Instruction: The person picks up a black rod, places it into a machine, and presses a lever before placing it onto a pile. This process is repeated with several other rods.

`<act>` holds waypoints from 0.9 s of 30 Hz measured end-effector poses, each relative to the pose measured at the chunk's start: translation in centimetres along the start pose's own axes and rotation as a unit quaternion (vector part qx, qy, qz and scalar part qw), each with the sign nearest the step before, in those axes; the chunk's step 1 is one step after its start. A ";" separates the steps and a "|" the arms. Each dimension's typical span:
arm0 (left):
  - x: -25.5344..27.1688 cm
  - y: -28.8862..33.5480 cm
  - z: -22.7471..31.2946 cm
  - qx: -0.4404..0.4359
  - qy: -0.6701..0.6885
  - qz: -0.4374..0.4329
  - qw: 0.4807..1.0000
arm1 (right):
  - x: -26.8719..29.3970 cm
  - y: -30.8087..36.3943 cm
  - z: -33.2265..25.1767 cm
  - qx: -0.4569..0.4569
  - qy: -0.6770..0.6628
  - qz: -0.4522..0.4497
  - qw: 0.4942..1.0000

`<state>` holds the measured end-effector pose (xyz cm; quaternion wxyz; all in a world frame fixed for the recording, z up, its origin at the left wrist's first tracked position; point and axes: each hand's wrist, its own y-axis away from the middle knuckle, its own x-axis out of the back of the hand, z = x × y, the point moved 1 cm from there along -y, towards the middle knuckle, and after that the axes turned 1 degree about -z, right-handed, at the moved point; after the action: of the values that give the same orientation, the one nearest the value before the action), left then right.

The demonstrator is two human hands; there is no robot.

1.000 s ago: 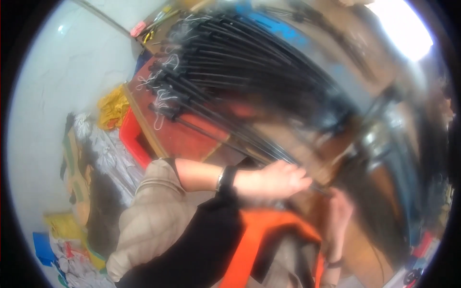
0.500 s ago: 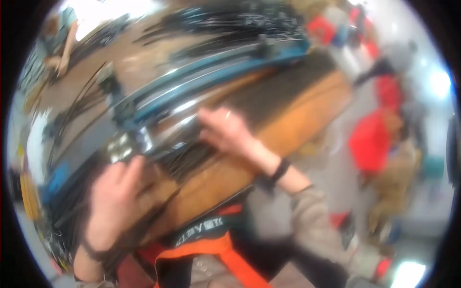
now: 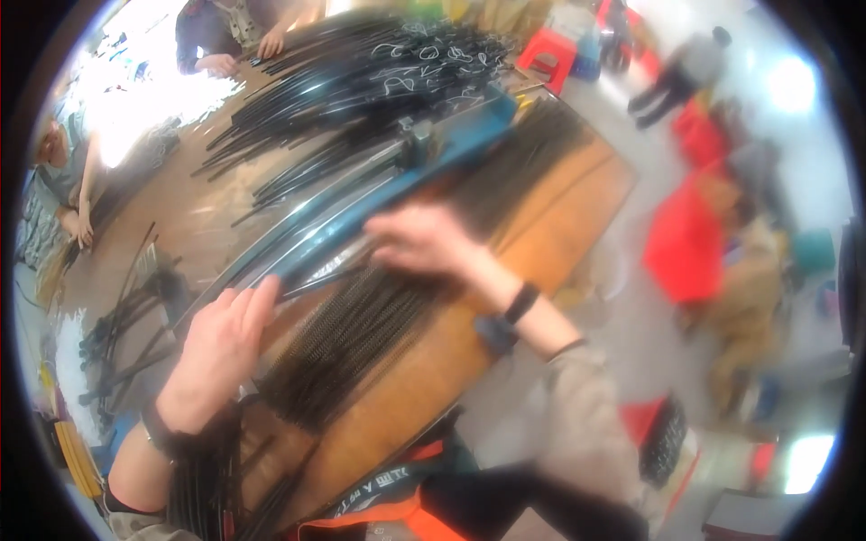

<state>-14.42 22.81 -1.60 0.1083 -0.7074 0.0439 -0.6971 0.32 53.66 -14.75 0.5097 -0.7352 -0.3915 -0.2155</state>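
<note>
A long blue metal rail fixture point(image 3: 469, 135) runs slantwise across the bench. My left hand point(image 3: 221, 347) is at its near end, fingers bent and close together; what they grip is hidden. Farther along, my right hand point(image 3: 419, 239) is closed beside the rail, its fingertips blurred. A shiny strip point(image 3: 336, 266) shows between the two hands, but I cannot tell whether either holds it. Below them lies a bundle of thin, dark, textured rods point(image 3: 338, 347), passing under my right hand.
The wooden bench's edge point(image 3: 397, 397) runs along my side. Many black rods point(image 3: 352, 90) with white loops are piled at the back. Co-workers' hands point(image 3: 271, 43) are at the far left. Red stools point(image 3: 546, 56) and people are on the right.
The view has turned and become sharper, so the rail slants more steeply and the rod bundle shows more fully. Both hands stay by the rail; my left fingers now cover its near end.
</note>
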 end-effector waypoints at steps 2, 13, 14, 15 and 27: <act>-0.1 -0.8 -0.1 -0.002 0.030 0.015 0.999 | 0.2 -0.1 4.0 -0.123 0.075 -0.052 0.988; -0.3 0.0 -0.1 0.030 -0.014 0.003 0.999 | -1.6 -0.1 -3.4 0.007 0.005 0.104 0.995; 0.2 0.5 0.0 0.033 -0.013 0.000 0.999 | -1.4 -0.3 -6.0 0.016 -0.019 0.109 0.994; 0.7 0.8 0.0 0.032 -0.008 0.008 0.999 | -1.1 -0.5 -7.1 0.015 -0.025 0.108 0.994; 5.4 9.1 -0.9 0.086 -0.129 0.076 0.985 | -3.2 -1.7 -12.0 0.099 -0.149 0.090 0.980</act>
<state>-14.34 12.71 1.77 0.2262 -0.7739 0.0229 -0.5911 -1.96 41.76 -11.39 0.5335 -0.7371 -0.4146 -0.0165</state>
